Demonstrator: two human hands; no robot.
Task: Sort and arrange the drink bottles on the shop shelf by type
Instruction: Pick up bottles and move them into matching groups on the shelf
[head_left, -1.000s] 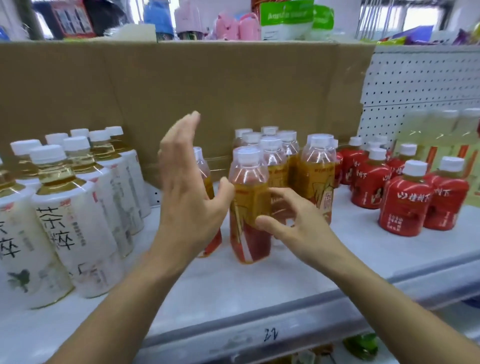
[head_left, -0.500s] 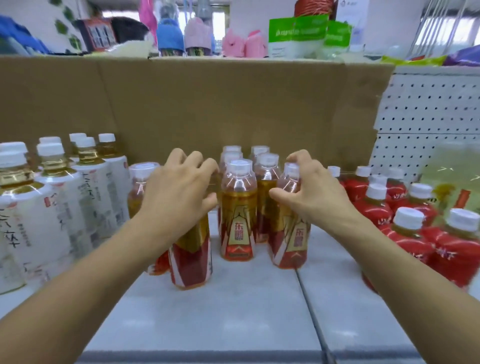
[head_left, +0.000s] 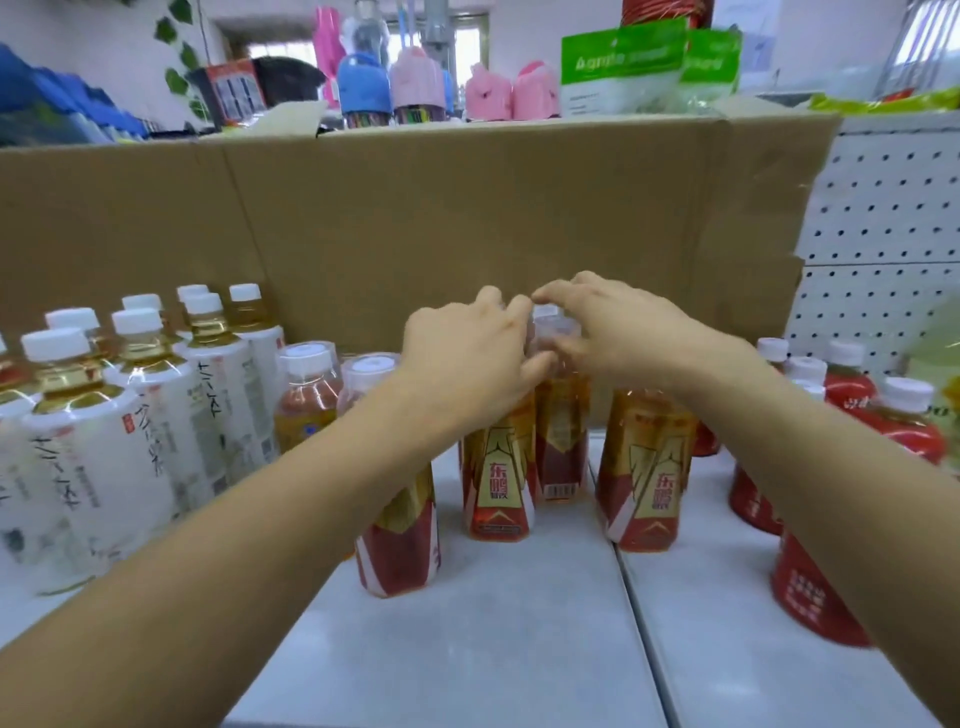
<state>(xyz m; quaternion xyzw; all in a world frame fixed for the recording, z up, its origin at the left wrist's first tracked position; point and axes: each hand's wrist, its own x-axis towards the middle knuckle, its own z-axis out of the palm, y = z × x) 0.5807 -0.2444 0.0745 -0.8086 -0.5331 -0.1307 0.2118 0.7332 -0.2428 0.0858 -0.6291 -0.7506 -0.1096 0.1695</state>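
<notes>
Shop shelf (head_left: 519, 649), sorting seems mostly done. White-label tea bottles (head_left: 156, 415) grouped at 9 o'clock, red bottles (head_left: 904, 431) at 3 o'clock. Red-gold energy drink bottles (head_left: 501, 483) centre, loosely spaced. Left hand (head_left: 462, 353) and right hand (head_left: 628, 332) curl round their necks; which bottle, unclear. Remaining, likely: straighten centre rows.

The left hand (head_left: 467, 353) and right hand (head_left: 618, 332) are covering the caps of the gold-and-red bottles (head_left: 498, 483); the right edge is cropping a blurred pale-green bottle (head_left: 935, 364).
</notes>
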